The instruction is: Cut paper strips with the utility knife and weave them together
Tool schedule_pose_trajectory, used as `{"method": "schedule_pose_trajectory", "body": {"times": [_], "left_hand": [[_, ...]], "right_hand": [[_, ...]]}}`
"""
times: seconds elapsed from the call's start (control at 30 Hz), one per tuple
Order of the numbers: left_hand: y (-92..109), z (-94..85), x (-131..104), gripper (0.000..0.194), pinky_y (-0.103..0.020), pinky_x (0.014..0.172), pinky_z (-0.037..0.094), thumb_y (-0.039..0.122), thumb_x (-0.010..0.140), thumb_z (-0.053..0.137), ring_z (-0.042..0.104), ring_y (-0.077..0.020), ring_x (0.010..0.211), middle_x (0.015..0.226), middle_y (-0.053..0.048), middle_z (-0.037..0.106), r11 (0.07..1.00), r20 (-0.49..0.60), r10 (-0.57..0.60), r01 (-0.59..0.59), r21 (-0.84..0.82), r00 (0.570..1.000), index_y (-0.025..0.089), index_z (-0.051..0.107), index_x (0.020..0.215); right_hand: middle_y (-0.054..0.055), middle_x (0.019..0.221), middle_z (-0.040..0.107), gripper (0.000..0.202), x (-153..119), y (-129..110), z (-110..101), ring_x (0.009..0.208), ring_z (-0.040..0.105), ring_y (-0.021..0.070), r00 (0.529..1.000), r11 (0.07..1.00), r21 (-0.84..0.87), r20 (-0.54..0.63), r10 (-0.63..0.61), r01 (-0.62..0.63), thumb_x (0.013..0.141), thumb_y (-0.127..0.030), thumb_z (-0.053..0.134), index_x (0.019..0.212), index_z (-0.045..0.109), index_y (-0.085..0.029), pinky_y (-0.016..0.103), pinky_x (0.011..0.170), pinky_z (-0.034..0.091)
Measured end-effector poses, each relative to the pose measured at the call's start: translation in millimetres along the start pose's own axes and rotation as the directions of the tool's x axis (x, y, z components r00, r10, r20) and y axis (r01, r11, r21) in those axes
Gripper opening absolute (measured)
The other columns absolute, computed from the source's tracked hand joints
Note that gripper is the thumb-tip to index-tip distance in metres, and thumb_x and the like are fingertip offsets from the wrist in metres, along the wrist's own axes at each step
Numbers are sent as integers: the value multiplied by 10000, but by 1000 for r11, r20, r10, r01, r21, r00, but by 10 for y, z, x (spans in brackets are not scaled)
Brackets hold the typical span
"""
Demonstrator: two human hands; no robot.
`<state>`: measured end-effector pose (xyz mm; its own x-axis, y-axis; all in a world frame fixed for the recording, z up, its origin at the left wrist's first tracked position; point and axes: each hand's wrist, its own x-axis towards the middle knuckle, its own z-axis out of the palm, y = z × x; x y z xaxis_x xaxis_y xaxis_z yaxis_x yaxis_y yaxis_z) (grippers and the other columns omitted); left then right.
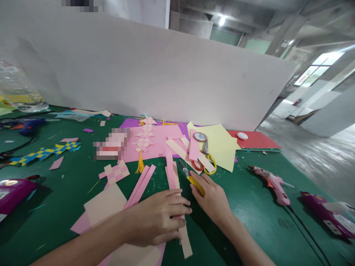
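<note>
My left hand [163,218], fingers spread, lies over long pink and cream paper strips [186,245] at the front middle. Just right of it, my right hand [209,195] has its fingers wrapped round a yellow utility knife [196,184], whose tip points away to the upper left. Two pink strips [142,184] lie left of the strips under my left hand. A small woven pink and cream piece [114,173] is further left, above cream and pink sheets [107,205]. Behind the knife are scissors with yellow and red handles [211,165].
A woven pink ornament with a yellow tassel [140,162] lies on pink paper [166,133]. At the right are a pink glue gun [273,184] with its cord and a purple device [328,214]. A bottle [20,88] stands back left. A white panel [166,74] borders the green table [244,225].
</note>
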<state>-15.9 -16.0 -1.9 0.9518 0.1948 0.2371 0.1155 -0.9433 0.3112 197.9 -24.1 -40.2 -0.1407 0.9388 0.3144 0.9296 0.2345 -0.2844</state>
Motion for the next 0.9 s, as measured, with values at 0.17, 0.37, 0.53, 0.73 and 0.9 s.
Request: {"method": "schedule_pose_trajectory", "body": {"times": [0.17,0.37,0.53,0.73,0.9], "left_hand": [[25,-30,21,278,-392,1045,329,279,898,490,521,-219,1118,1146,-78,636,1000,-22,16,-17,-23,1000,183,594,1138],[-142,118,-13,525,-466,967,397,449,887,476,469,-310,1187,1303,-157,516,911,-160,-313,343,227,936,146,450,1315],[-157,173,-32,552,-422,952,431,498,863,490,493,-290,1183,1280,-132,549,898,-163,-309,344,274,937,154,475,1293],[-274,87,-68,366,-428,967,403,329,937,397,524,-256,1132,1212,-103,595,849,-293,-343,428,309,892,164,523,1238],[-521,-106,-204,333,-419,823,450,254,894,386,575,-284,966,1007,-141,648,579,-353,-658,747,327,665,125,589,1124]], "right_hand": [[31,942,611,387,-8,-1,5,723,625,183,1000,1000,-9,0,-3,3,882,-282,464,1266,507,-258,280,602,474],[32,967,614,385,-12,-4,9,748,631,183,1000,1000,1,-5,-9,9,879,-279,471,1261,512,-258,276,615,481],[30,957,615,382,-7,0,8,749,633,180,1000,1000,-15,-4,-12,12,879,-281,472,1258,514,-248,276,613,487],[39,958,615,382,-9,-11,-12,732,629,175,1000,999,-35,0,-17,17,885,-286,453,1259,514,-240,270,589,489],[49,948,617,384,-11,-25,-42,715,623,166,1000,999,-32,4,-21,21,885,-280,442,1259,516,-232,258,574,491]]}}
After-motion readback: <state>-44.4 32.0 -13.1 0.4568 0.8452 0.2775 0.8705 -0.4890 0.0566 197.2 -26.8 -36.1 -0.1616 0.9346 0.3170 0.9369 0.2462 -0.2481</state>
